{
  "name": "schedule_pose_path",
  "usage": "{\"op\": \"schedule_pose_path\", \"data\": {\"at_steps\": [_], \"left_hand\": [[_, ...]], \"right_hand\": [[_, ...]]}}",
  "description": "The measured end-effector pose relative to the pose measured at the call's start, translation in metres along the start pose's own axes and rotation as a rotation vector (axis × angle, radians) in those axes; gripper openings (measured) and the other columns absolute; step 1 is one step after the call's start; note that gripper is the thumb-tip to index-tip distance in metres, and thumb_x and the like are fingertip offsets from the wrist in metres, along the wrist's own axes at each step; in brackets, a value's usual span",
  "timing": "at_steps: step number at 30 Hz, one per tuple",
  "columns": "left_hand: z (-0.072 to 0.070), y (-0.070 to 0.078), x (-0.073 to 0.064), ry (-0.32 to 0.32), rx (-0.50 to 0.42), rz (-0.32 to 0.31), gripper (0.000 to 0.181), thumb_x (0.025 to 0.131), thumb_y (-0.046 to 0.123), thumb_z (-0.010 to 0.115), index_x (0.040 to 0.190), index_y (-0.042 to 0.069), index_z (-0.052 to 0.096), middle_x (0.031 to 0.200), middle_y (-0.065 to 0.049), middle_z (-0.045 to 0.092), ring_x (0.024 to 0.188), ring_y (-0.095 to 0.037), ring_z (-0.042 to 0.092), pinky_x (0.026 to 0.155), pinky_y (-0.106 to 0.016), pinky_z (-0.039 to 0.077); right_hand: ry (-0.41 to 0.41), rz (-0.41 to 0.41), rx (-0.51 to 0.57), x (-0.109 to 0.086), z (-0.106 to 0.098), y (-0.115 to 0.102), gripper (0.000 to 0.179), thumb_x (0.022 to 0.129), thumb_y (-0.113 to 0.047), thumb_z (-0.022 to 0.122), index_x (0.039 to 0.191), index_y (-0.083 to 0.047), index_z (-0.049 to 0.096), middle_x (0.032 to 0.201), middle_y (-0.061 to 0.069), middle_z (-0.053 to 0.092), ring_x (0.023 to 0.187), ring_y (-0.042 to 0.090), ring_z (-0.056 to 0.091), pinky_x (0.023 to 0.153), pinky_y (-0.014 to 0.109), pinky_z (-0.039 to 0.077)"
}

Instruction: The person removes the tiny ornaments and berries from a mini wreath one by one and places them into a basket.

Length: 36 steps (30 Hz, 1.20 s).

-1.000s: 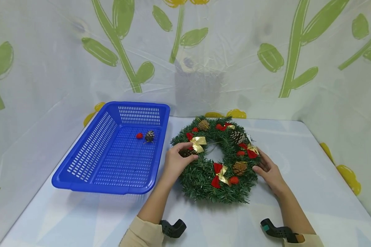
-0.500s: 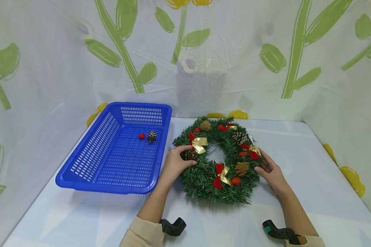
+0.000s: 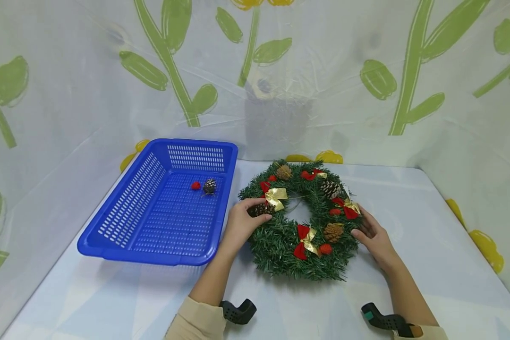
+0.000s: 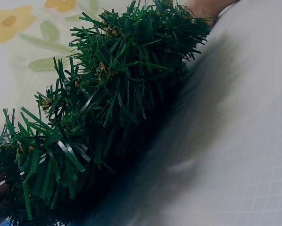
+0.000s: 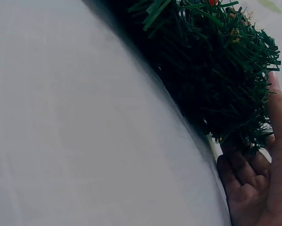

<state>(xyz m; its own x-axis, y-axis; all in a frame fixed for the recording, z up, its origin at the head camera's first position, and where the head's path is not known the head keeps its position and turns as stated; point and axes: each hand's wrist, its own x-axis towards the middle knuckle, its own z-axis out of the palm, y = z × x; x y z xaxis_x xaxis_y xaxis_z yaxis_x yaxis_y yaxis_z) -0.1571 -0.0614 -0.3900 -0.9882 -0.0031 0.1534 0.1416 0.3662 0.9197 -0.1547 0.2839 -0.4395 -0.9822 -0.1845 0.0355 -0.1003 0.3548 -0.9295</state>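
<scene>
A green wreath (image 3: 289,257) with red and gold bows, pine cones and red balls lies on the table. At its left side my left hand (image 3: 240,224) pinches a dark pine cone (image 3: 263,209) between thumb and index finger, just below a gold bow (image 3: 276,197). My right hand (image 3: 378,241) grips the wreath's right edge, near another red and gold bow (image 3: 346,208). In the right wrist view the fingers (image 5: 244,176) curl under the greenery, with the thumb on its outer side. Mostly the wreath's green side (image 4: 117,89) fills the left wrist view.
A blue plastic basket (image 3: 153,257) stands left of the wreath, close to my left forearm. Inside it lie a red ball (image 3: 195,185) and a pine cone (image 3: 209,186). A flower-printed curtain (image 3: 306,61) surrounds the pale table (image 3: 408,203) at the back and sides.
My left thumb and index finger parted a little at the pine cone half a second ago; now they are closer round it. The right hand keeps its place. The whole head view has shifted slightly.
</scene>
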Motion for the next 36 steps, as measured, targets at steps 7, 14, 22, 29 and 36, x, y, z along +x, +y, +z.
{"op": "schedule_pose_path", "data": {"at_steps": [7, 14, 22, 29, 36], "left_hand": [[-0.001, 0.007, -0.002, 0.003, -0.012, 0.021, 0.041, 0.077, 0.014, 0.078, 0.116, 0.009, 0.068, 0.122, -0.009, 0.063, 0.12, -0.027, 0.053, 0.1, -0.044, 0.044], [-0.002, 0.015, -0.006, 0.006, -0.006, 0.063, 0.041, 0.078, 0.017, 0.078, 0.116, 0.009, 0.068, 0.119, -0.009, 0.064, 0.116, -0.025, 0.056, 0.098, -0.042, 0.045], [0.001, 0.021, -0.008, -0.033, -0.019, 0.078, 0.04, 0.079, 0.017, 0.077, 0.116, 0.007, 0.068, 0.12, -0.008, 0.064, 0.117, -0.024, 0.056, 0.098, -0.04, 0.045], [-0.001, 0.033, -0.015, -0.032, -0.034, 0.119, 0.041, 0.078, 0.019, 0.078, 0.117, 0.01, 0.068, 0.119, -0.004, 0.065, 0.117, -0.02, 0.056, 0.097, -0.039, 0.046], [-0.004, 0.046, -0.022, -0.047, -0.046, 0.146, 0.04, 0.078, 0.021, 0.078, 0.117, 0.013, 0.068, 0.117, 0.001, 0.065, 0.113, -0.016, 0.057, 0.091, -0.038, 0.049]], "right_hand": [[0.005, -0.01, 0.001, -0.001, 0.001, -0.002, 0.069, 0.097, -0.015, 0.053, 0.154, -0.02, 0.013, 0.153, 0.029, 0.016, 0.135, 0.05, 0.021, 0.088, 0.001, 0.032], [0.005, -0.011, -0.005, -0.001, 0.001, 0.0, 0.069, 0.098, -0.014, 0.053, 0.154, -0.02, 0.013, 0.153, 0.028, 0.015, 0.136, 0.05, 0.02, 0.089, 0.001, 0.032], [0.004, -0.022, 0.001, -0.001, 0.001, -0.001, 0.069, 0.098, -0.013, 0.052, 0.154, -0.019, 0.012, 0.153, 0.028, 0.014, 0.137, 0.048, 0.019, 0.09, 0.001, 0.031], [-0.001, -0.019, 0.007, -0.001, 0.001, -0.001, 0.069, 0.098, -0.014, 0.052, 0.154, -0.019, 0.012, 0.154, 0.027, 0.01, 0.136, 0.051, 0.016, 0.09, 0.0, 0.031], [0.003, -0.012, -0.001, -0.001, 0.001, -0.002, 0.07, 0.097, -0.014, 0.053, 0.154, -0.018, 0.012, 0.155, 0.026, 0.01, 0.136, 0.051, 0.016, 0.089, -0.001, 0.031]]}}
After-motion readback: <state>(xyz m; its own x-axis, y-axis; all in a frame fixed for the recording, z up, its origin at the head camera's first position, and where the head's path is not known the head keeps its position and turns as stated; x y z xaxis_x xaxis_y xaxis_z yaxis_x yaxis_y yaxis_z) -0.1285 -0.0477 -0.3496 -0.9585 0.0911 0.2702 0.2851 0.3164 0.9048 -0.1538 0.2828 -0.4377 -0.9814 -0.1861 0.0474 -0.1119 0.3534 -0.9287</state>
